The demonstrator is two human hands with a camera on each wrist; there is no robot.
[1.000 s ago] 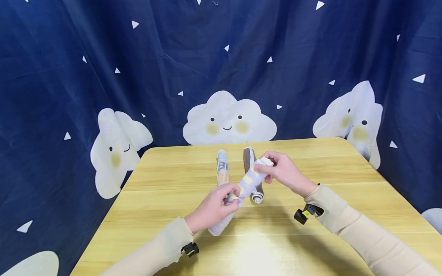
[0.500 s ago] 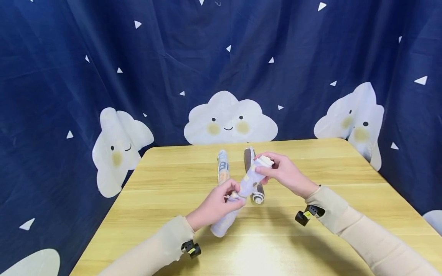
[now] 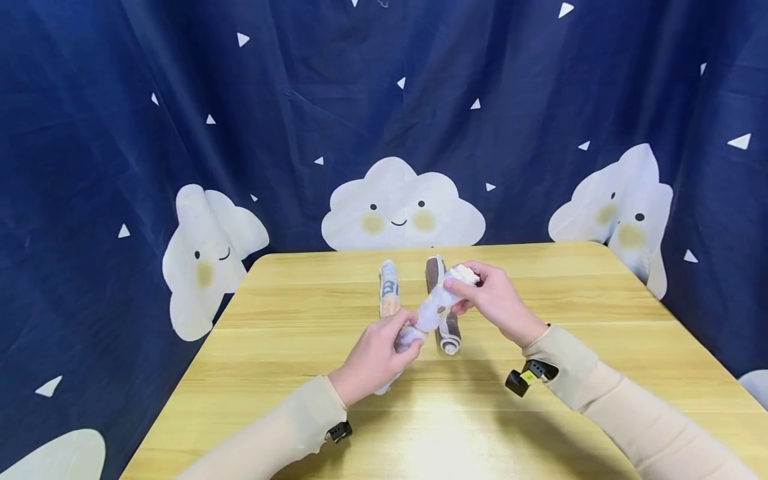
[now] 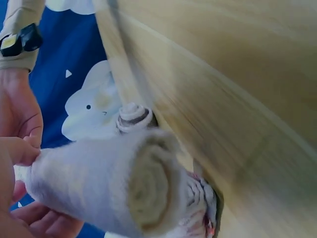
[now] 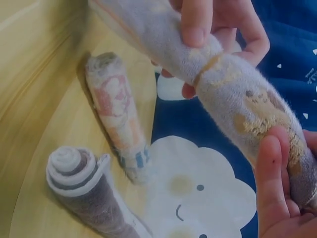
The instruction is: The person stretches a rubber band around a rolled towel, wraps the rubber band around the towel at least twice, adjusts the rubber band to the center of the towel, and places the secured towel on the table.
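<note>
A lilac rolled towel (image 3: 431,315) with a tan animal pattern is held slantwise above the table by both hands. My left hand (image 3: 379,355) grips its nearer half, fingers and thumb around the roll. My right hand (image 3: 497,301) holds the far end between thumb and fingers. A thin tan band (image 5: 207,70) circles the towel's middle in the right wrist view, and the cloth is drawn in there. The left wrist view shows the coiled near end of the towel (image 4: 148,188).
On the wooden table (image 3: 288,333) lie two more rolled towels: a pale one with printed letters (image 3: 390,293) and a brown one with white edging (image 3: 449,335). A dark blue curtain (image 3: 276,80) with cloud prints stands behind the table.
The lilac towel has been turned, so a brown patch now shows where yellow patches were. My left hand has shifted slightly up and right and closed further around the roll.
</note>
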